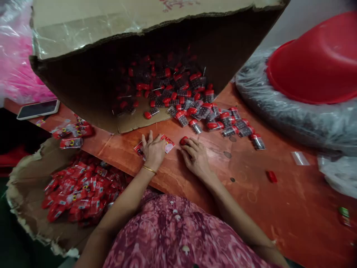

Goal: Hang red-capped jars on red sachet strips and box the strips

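My left hand point(154, 152), with a gold bangle at the wrist, rests on the table with its fingers spread. Under and beside it lie red printed labels point(169, 143). Just to the right, my right hand point(196, 157) curls its fingers around a small container with a red cap point(184, 140); only the red end shows, and the rest is hidden by the fingers. Similar clear containers with red caps and dark contents point(195, 126) lie scattered beyond the right hand, spilling from a large tipped cardboard box point(134, 128).
Below the table's left edge, an open carton point(25, 186) holds many red-wrapped containers point(80, 193). A phone point(38, 109) and wrapped pieces point(71, 143) lie at left. A red tub point(315, 59) sits on a plastic-wrapped bundle point(267, 119) at right. A red cap point(271, 176) lies on the tabletop point(251, 223).
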